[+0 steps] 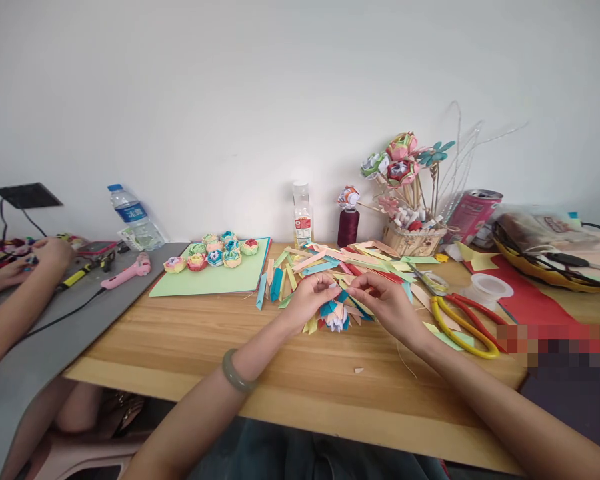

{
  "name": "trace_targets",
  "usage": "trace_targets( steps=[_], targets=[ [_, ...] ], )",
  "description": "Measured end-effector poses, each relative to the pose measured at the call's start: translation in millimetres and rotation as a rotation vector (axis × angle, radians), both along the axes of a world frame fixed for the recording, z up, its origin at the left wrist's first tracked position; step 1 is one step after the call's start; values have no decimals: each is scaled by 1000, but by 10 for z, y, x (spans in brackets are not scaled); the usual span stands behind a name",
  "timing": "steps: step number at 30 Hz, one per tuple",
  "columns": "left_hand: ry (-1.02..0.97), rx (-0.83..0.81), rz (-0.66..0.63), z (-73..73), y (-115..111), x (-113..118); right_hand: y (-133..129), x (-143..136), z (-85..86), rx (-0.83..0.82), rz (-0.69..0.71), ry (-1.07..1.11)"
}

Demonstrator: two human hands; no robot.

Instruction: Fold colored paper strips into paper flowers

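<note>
Over the front of the table, my left hand [311, 299] and my right hand [386, 303] are close together, thumbs and fingertips pinched. Between the fingertips is a small blue folded paper piece [343, 293]. Just below it is a paper flower [335, 316] in white, peach and blue; whether the blue piece is joined to it I cannot tell. Behind my hands spreads a pile of folded paper strips [325, 257] in several colours. A thin thread [406, 363] trails on the wood below my right hand.
Finished paper flowers [215, 258] sit on green paper [180, 287] at left. Yellow-and-red-handled scissors [465, 327] and a white round lid [493, 287] lie at right. A bottle [303, 217], thread spool [349, 228] and flower basket [413, 239] stand behind. Another person's hands [53, 257] work far left.
</note>
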State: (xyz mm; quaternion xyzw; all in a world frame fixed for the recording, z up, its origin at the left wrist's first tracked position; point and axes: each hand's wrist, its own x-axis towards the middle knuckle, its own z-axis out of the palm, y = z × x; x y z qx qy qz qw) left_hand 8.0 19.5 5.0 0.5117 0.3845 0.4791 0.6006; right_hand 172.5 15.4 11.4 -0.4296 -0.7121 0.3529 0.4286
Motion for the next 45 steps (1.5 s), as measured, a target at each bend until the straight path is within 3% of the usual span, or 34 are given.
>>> trace_targets(
  steps=[5,11,23,30,45],
  targets=[
    [-111,-18,22,10,-22,5,44,-18,-69,-122,81,86],
    [-8,115,25,-31,-3,7,9,-31,-68,-127,25,62],
    [172,356,105,7,-39,-4,-79,-34,-19,417,-173,-193],
    [238,507,153,-10,-65,-15,-88,-10,-40,661,-157,-248],
    [245,701,201,30,-89,-24,-111,16,9,732,-198,-238]
  ],
)
